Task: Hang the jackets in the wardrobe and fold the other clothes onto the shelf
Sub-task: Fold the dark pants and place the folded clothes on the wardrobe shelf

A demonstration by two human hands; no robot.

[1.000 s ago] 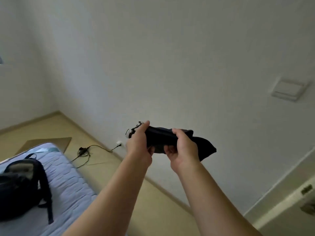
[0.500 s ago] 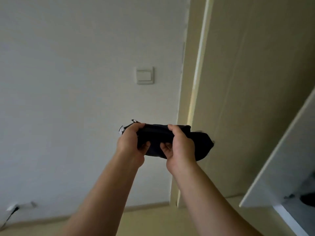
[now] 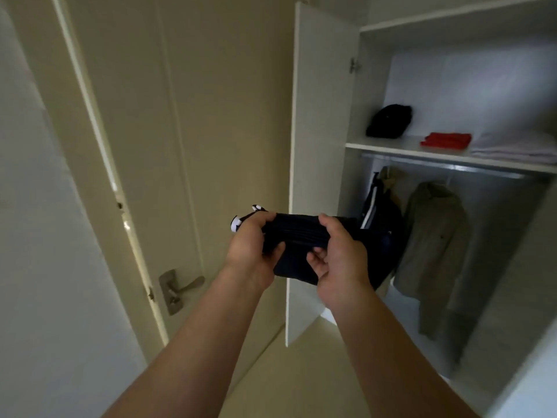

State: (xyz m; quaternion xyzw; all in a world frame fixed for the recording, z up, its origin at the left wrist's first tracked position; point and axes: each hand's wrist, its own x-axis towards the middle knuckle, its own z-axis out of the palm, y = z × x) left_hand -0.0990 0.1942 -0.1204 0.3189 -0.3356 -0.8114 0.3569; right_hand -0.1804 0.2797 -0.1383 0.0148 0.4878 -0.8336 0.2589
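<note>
A folded dark navy garment (image 3: 297, 233) with a white trim at its left end is held at chest height between both hands. My left hand (image 3: 251, 247) grips its left end and my right hand (image 3: 339, 256) grips its right part, thumbs underneath. Behind them stands the open wardrobe (image 3: 352, 101). Its shelf (image 3: 391, 146) carries a black folded item (image 3: 388, 120), a red folded cloth (image 3: 446, 140) and a pale folded pile (image 3: 518, 146). Under the rail (image 3: 452, 167) hang a dark jacket with white stripes (image 3: 381, 206) and an olive jacket (image 3: 434, 239).
The white wardrobe door (image 3: 319, 146) stands open toward me, just behind the garment. Left of it is a beige room door (image 3: 187, 131) with a metal lever handle (image 3: 180, 289). A pale wall (image 3: 39, 236) fills the left side, beige floor (image 3: 301, 372) lies below.
The view has swung right from the bed and wall, past the light switch, to the open wardrobe. Both hands have kept the same grip on the folded garment.
</note>
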